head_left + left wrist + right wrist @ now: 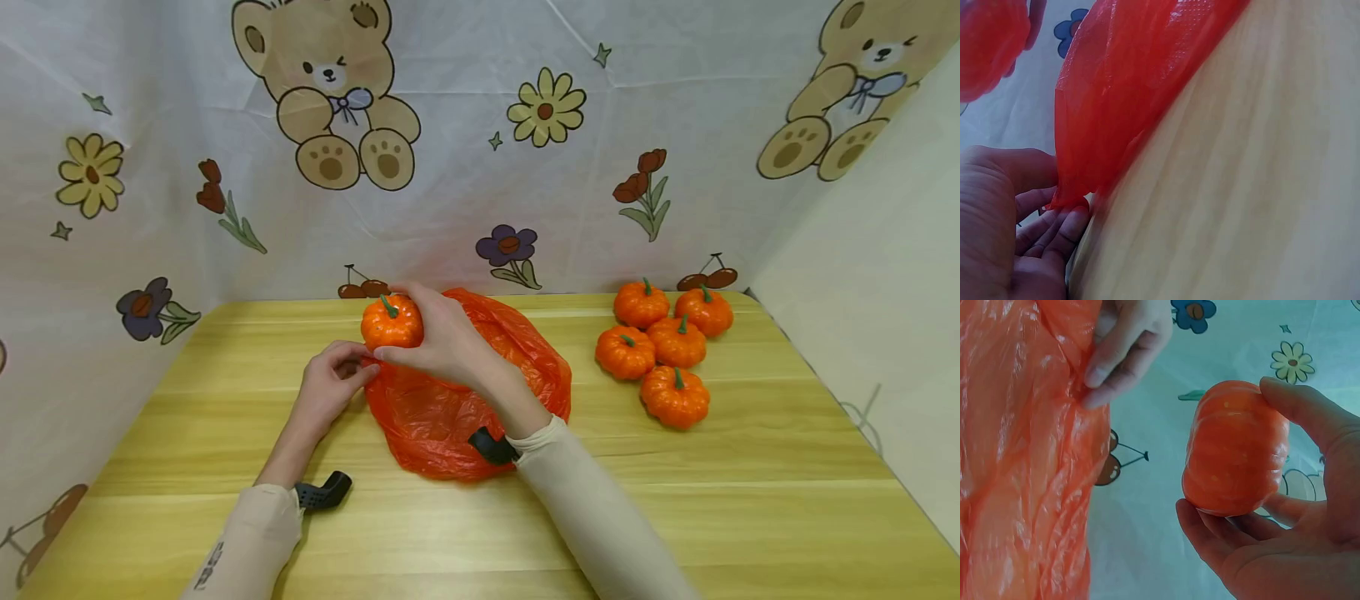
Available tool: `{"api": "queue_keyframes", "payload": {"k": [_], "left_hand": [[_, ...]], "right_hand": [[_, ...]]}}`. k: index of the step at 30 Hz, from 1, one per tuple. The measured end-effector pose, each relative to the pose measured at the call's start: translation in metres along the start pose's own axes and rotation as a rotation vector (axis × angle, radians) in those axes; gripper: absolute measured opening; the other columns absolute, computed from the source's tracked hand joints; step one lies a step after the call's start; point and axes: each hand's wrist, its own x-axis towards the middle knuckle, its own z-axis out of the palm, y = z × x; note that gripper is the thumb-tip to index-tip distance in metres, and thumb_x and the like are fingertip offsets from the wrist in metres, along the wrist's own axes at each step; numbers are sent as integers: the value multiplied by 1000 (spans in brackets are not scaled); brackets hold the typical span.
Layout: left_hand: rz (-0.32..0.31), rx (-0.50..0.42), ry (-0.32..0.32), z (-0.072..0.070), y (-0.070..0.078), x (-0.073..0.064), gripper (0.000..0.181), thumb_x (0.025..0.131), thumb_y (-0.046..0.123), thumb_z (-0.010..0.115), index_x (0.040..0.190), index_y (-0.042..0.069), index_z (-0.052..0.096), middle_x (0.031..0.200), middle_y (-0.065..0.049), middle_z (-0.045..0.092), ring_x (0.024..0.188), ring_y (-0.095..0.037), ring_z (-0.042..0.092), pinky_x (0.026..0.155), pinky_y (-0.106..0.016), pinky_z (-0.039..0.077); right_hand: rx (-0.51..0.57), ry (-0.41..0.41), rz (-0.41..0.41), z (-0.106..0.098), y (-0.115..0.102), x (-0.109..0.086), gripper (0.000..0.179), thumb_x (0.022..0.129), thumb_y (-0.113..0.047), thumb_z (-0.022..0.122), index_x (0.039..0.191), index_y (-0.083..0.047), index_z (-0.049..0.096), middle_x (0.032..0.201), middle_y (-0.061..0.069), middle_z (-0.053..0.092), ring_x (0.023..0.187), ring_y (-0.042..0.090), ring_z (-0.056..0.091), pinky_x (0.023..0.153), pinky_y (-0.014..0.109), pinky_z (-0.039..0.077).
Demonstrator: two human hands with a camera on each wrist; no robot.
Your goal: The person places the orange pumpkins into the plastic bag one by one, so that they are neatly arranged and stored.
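A small orange pumpkin (393, 323) with a green stem is gripped between the thumb and fingers of my right hand (442, 333); the right wrist view shows the pumpkin (1235, 450) raised beside the bag. On the table lies a thin red plastic bag (442, 417), spread out under my right forearm. My left hand (330, 383) pinches the bag's left edge between thumb and fingers. In the left wrist view the bag (1122, 94) stretches up from that pinch, close over the wooden surface.
Several more orange pumpkins (678, 398) sit clustered on the right of the wooden table (750, 500). Behind the table hangs a white cloth (450, 125) printed with bears and flowers. A dark wrist camera (324, 492) sticks out from the left sleeve.
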Motion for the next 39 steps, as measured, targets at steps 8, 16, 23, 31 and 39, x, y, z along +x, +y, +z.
{"api": "queue_keyframes", "payload": {"k": [8, 16, 23, 31, 39], "left_hand": [[37, 16, 12, -1, 0, 0, 20, 96, 8, 77, 113, -2, 74, 113, -15, 66, 94, -17, 62, 83, -13, 53], [9, -32, 16, -1, 3, 0, 24, 93, 1, 77, 116, -4, 73, 114, -17, 65, 95, -15, 61, 84, -13, 53], [0, -45, 12, -1, 4, 0, 26, 93, -2, 74, 118, -6, 73, 117, -18, 65, 97, -17, 62, 85, -12, 52], [0, -57, 5, 0, 3, 0, 28, 93, -4, 73, 121, -8, 71, 120, -20, 64, 97, -17, 61, 83, -11, 52], [-9, -42, 4, -1, 4, -1, 27, 94, -3, 73, 121, -5, 72, 122, -21, 64, 98, -22, 61, 82, -11, 51]], "right_hand": [[-20, -39, 30, 21, 6, 5, 83, 87, -33, 87, 155, -10, 46, 144, 9, 60, 129, 30, 58, 110, 43, 52], [-27, -54, 65, 31, 14, 8, 80, 87, -34, 87, 154, -13, 47, 144, 8, 60, 129, 28, 58, 108, 43, 53], [-33, -67, 81, 37, 21, 9, 79, 87, -33, 87, 153, -13, 49, 146, 9, 59, 131, 32, 56, 111, 47, 50], [-22, -105, 105, 44, 34, 10, 74, 86, -29, 89, 147, -11, 52, 140, 10, 62, 124, 29, 59, 105, 44, 54], [-56, -124, 114, 47, 41, 10, 75, 84, -26, 90, 147, -12, 53, 141, 10, 62, 128, 30, 58, 110, 47, 50]]}}
